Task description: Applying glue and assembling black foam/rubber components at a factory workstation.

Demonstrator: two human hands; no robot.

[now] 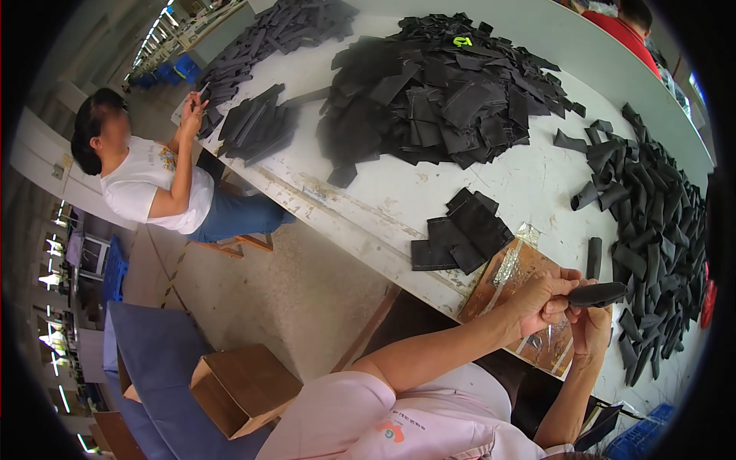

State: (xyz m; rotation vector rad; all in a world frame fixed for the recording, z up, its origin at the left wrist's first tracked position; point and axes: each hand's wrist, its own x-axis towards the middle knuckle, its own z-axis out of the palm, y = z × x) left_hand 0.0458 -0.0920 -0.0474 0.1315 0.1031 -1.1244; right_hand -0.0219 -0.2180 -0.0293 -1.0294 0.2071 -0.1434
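Observation:
A small black fabric tube (pixel 602 294) is held up over the near right of the table. My left hand (pixel 538 303) pinches its left end with closed fingers. From below, my right hand (pixel 590 331) closes on the same tube, its fingertips partly hidden behind it. Beneath my hands lies a wooden board (pixel 481 287) with shiny tape across it. Just beyond the board is a small stack of flat black fabric pieces (pixel 463 234). Another black tube (pixel 594 257) rests on the table past my hands.
A large heap of flat black pieces (pixel 445 100) fills the table's middle, a bright green item (pixel 462 41) on top. Many black tubes (pixel 652 238) pile at right. Dark strips (pixel 261 126) lie far left, near a seated person (pixel 157 180). A cardboard box (pixel 245 387) stands lower left.

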